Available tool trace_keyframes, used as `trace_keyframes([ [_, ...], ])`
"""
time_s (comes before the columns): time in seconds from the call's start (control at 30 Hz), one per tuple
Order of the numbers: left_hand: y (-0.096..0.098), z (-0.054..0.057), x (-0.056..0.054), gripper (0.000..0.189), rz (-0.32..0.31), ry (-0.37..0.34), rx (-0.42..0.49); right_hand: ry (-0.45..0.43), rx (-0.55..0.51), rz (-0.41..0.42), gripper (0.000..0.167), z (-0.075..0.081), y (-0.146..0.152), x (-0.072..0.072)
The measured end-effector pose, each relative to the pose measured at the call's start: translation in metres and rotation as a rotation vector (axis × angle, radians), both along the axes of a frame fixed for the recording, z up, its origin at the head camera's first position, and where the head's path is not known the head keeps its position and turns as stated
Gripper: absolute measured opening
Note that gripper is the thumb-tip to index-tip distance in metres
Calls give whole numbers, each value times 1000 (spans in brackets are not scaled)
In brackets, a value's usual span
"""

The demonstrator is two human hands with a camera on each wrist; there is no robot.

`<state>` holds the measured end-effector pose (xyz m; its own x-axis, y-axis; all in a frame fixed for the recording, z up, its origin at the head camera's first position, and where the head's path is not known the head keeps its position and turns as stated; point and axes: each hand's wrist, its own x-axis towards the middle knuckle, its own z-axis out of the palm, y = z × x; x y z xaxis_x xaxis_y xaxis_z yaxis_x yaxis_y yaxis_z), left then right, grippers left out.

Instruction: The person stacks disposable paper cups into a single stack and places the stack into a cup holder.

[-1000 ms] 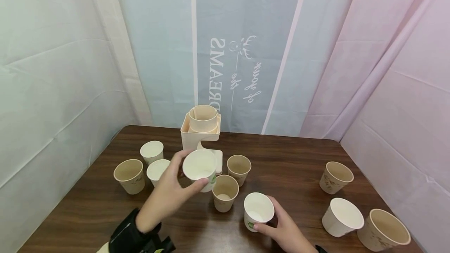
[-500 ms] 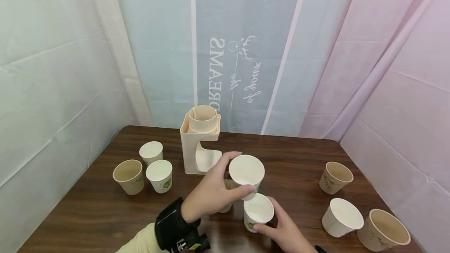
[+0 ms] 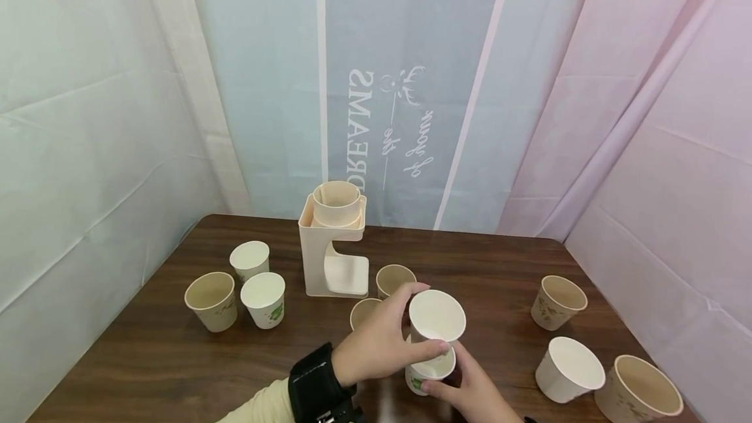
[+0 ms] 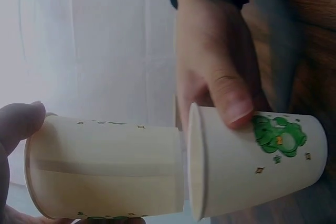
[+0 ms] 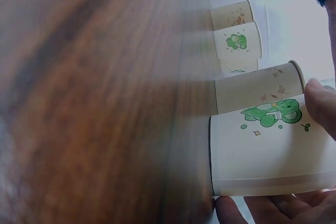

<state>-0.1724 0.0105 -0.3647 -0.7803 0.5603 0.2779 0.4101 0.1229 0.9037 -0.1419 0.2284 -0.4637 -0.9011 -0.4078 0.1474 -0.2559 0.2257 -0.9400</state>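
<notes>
Holding the upper white cup (image 3: 437, 316), the left hand (image 3: 378, 341) curls round its side | base just over the mouth of the lower white cup (image 4: 257, 158), long axes nearly aligned, contact unclear | right hand (image 3: 474, 385) grips the latter at the table (image 3: 147, 361)

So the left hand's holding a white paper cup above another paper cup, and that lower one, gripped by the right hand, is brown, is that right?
Not quite: the lower paper cup, gripped by the right hand, is white with a green cartoon print, as the left wrist view shows. The left hand does hold a white paper cup above it.
</notes>
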Motion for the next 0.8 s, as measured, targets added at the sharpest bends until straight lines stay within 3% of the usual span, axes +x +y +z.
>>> trace_keyframes([
  [0.33, 6, -14, 3, 70, 49, 82, -79, 46, 1, -20, 71, -2, 0, 2],
  [0.8, 6, -25, 6, 64, 79, 191, -142, 65, 12, -77, 66, -3, -2, 4],
])
